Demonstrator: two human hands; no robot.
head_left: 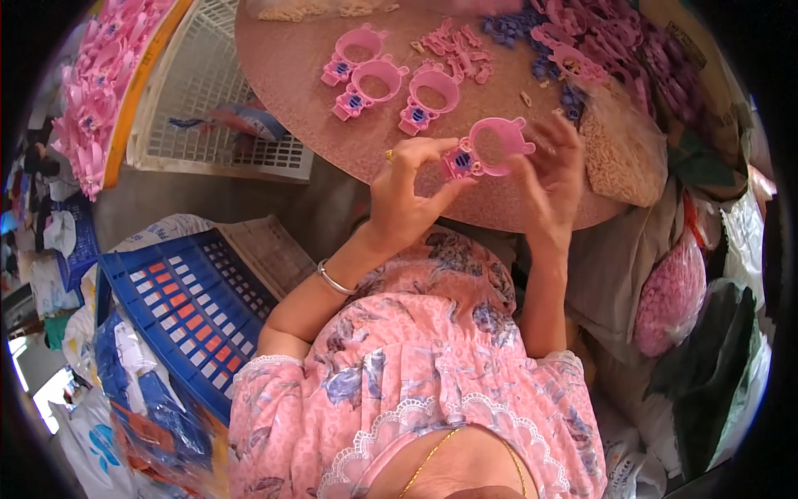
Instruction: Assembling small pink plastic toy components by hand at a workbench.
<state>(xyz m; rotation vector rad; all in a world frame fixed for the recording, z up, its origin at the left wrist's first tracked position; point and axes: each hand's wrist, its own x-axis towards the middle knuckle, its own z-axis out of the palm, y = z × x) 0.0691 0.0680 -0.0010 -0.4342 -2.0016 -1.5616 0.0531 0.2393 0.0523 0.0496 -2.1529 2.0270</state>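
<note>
Above the near edge of the round table point(324, 137), my left hand point(407, 187) pinches a pink plastic part point(501, 143) between thumb and fingers. The part has a large ring with two small ears and a short end that bears a blue piece point(462, 159). My right hand point(553, 179) is at the ring's right side, its fingers apart and slightly blurred. Its thumb is by the ring's edge; whether it touches cannot be told. Beyond lie three similar pink parts with blue pieces: one pink ring part point(374, 81), another ring part point(357, 48), and a third ring part point(434, 90).
Small pink pieces point(457, 50) lie farther back, with blue pieces point(515, 29) and a heap of pink and purple parts point(611, 41) to their right. A bag of tan pieces point(623, 145) sits at the right edge. A white crate point(216, 154) and blue crate point(183, 308) stand left.
</note>
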